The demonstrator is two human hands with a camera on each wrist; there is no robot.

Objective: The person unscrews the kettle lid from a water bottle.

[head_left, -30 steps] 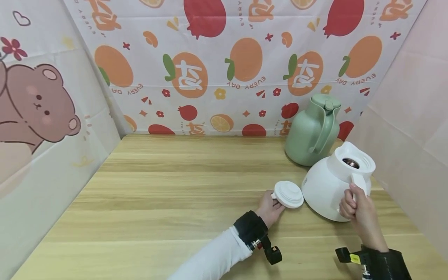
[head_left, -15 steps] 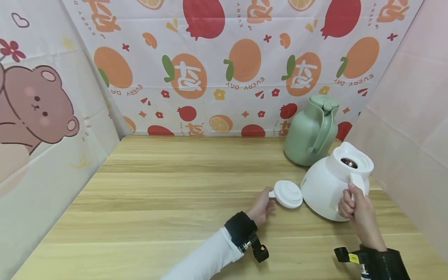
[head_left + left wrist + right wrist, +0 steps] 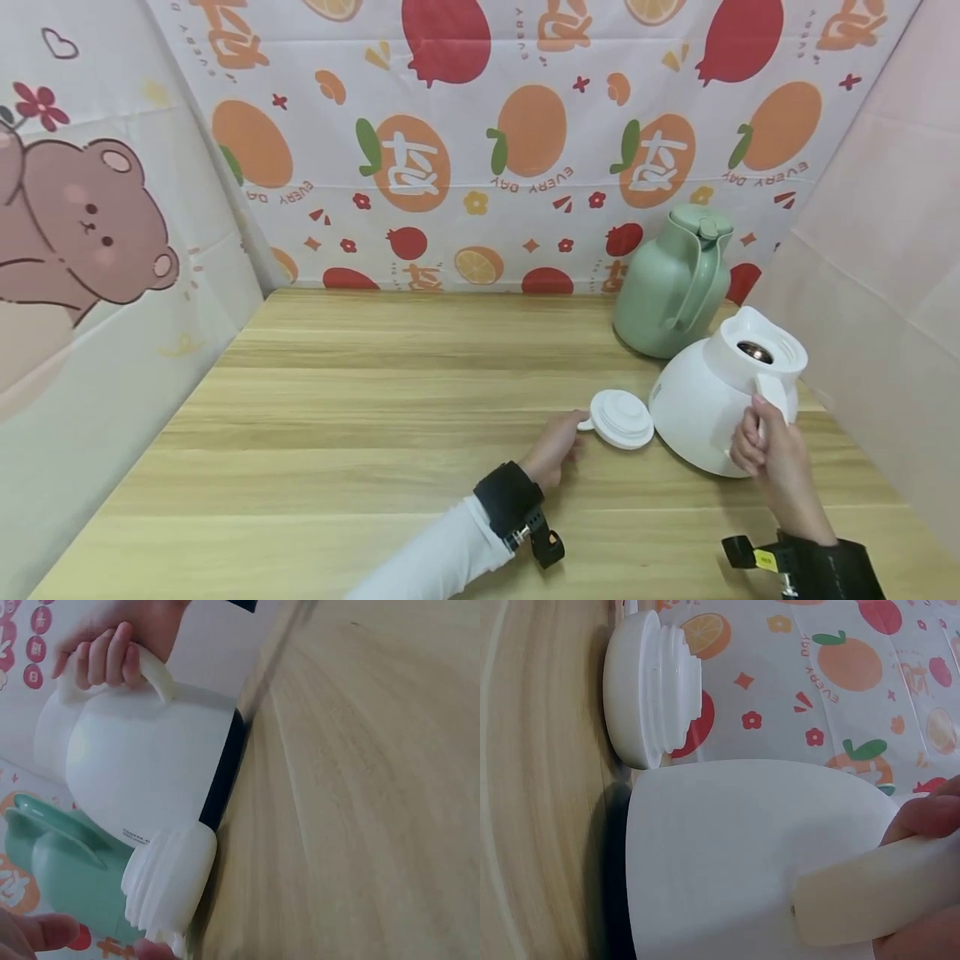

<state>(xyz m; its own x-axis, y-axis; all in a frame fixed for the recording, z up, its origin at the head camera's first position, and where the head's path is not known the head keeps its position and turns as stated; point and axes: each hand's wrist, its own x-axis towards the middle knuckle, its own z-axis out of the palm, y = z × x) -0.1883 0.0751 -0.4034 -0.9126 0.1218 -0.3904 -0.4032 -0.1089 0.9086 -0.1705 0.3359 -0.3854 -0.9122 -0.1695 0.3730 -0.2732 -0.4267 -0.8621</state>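
Observation:
A white jug [image 3: 701, 404] with an uncovered mouth stands upright at the right of the table. My right hand [image 3: 772, 442] grips its handle [image 3: 870, 900], fingers curled round it. A round white lid [image 3: 621, 419] lies upside down left of the jug, its stepped side up. The lid's small tab points towards my left hand [image 3: 553, 448]. In the left wrist view, one fingertip of that hand is at the lid [image 3: 169, 881] by the tab, while the thumb stays apart. Whether the fingertip touches the tab is hard to tell.
Behind the white jug stands a green jug [image 3: 667, 292] with its lid on, close to the patterned back cloth [image 3: 465, 167]. Plain cloth [image 3: 885, 292] borders the right side, and a bear-print cloth [image 3: 97, 225] the left. The wooden table [image 3: 337, 400] stretches leftward.
My left hand has drawn back leftward from under the lid to beside its tab. The lid stays about where it was. My right hand keeps its grip on the jug's handle.

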